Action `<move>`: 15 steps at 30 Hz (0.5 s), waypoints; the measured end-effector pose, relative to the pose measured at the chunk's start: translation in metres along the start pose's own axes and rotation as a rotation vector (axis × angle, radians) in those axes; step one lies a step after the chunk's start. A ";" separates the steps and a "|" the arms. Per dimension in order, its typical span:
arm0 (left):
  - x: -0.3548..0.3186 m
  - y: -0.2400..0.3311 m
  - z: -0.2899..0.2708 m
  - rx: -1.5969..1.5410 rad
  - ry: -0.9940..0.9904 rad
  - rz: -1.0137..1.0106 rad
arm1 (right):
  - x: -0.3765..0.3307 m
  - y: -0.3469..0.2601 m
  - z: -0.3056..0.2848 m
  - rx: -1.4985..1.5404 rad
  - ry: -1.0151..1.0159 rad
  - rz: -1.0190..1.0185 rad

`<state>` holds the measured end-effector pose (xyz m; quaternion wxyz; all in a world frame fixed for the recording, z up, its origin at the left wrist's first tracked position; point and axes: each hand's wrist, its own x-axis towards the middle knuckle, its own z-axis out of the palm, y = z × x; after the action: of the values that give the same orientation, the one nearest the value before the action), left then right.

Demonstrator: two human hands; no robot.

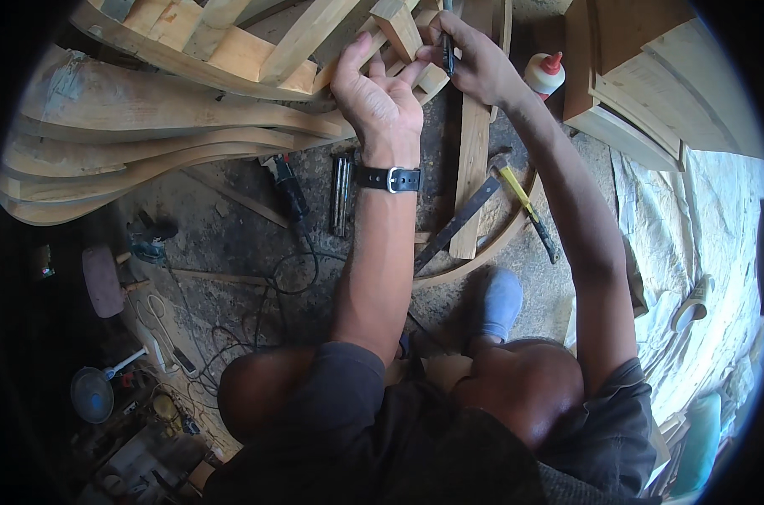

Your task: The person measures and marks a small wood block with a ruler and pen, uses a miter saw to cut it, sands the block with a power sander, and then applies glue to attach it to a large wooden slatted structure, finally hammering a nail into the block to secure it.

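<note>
My left hand, palm up with a black-strapped watch on its wrist, is wrapped round a narrow wooden rail of a curved wooden frame. Its fingers reach beside a short square wooden block that sticks up from the joint. Just right of that block, my right hand closes on a slim dark pen-like tool, held about upright. The fingertips of both hands come close together there, and the tool's lower tip is partly hidden.
Curved wooden legs lie left. On the floor are a plank, hammer, handsaw, corded power tool and dark metal bars. A glue bottle stands near a wooden cabinet. A mallet lies left.
</note>
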<state>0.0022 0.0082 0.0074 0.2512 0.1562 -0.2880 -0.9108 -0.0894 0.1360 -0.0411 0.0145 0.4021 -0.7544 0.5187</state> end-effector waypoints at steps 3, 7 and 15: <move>0.000 -0.002 0.000 0.019 -0.015 0.008 | 0.001 -0.002 -0.002 -0.043 0.009 0.000; 0.001 -0.001 -0.005 0.084 -0.022 0.004 | 0.005 -0.014 -0.008 -0.065 -0.027 0.032; -0.019 0.016 -0.017 0.484 -0.097 -0.052 | 0.004 -0.015 -0.003 -0.022 0.060 -0.041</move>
<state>0.0309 -0.0001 0.0063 0.1688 0.1754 -0.5055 -0.8277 -0.0836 0.1340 -0.0268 0.0520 0.4015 -0.7508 0.5219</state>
